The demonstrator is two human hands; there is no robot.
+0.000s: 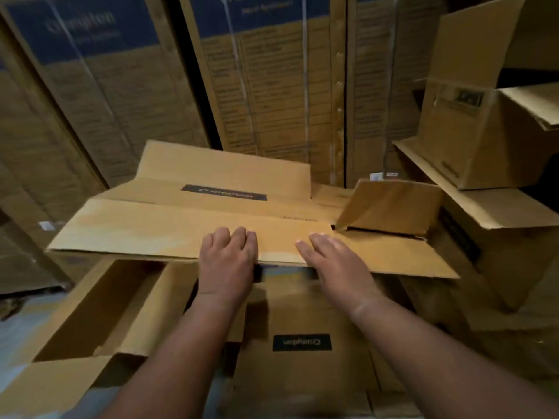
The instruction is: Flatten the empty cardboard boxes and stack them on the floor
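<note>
A flattened brown cardboard box [169, 228] with a black label lies spread out in front of me, on top of other boxes. My left hand [227, 256] rests palm down on its near edge, fingers straight. A little to the right, my right hand [331, 257] presses the same near edge, fingers straight and together. One flap [390, 207] at the right end of the box still stands up at an angle. Below my arms lies another brown box [302, 367] with a black label. An open box [99, 313] sits at the lower left.
Tall printed cartons [272, 86] stand close behind like a wall. Several open and tilted boxes [472, 140] are piled at the right. A strip of light floor [18, 331] shows at the lower left.
</note>
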